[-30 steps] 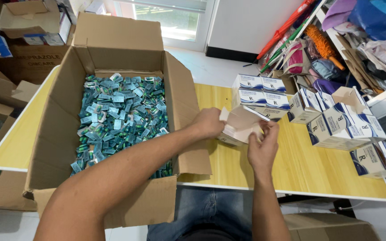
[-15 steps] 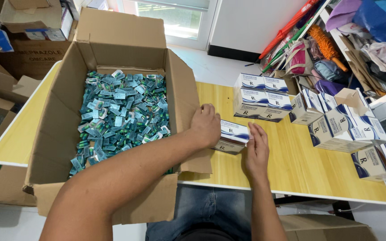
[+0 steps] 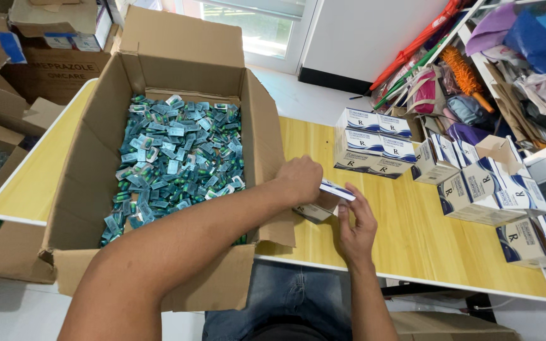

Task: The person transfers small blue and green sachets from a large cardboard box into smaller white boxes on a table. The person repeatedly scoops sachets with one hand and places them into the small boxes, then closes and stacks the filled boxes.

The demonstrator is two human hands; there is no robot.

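Observation:
Both of my hands hold one small white and blue carton [image 3: 327, 201] just above the yellow wooden table [image 3: 412, 240], beside the front right flap of a big cardboard box [image 3: 90, 164]. My left hand [image 3: 299, 179] grips the carton from above and its left side. My right hand [image 3: 355, 222] presses against its right end with the fingers up. Inside the big box lies a heap of blue-green blister strips [image 3: 172, 158]. The carton's lower part is hidden behind my left hand.
Stacked white and blue cartons [image 3: 371, 143] stand at the back of the table, and several more [image 3: 488, 189] sit in a row at the right, one with its flap open. Cardboard boxes [image 3: 7, 120] crowd the left. Cluttered shelves [image 3: 507, 69] rise at the right.
The carton was open with its pale flaps spread a second ago; now it is folded shut and held lower, nearer the table. Both hands have closed in on it.

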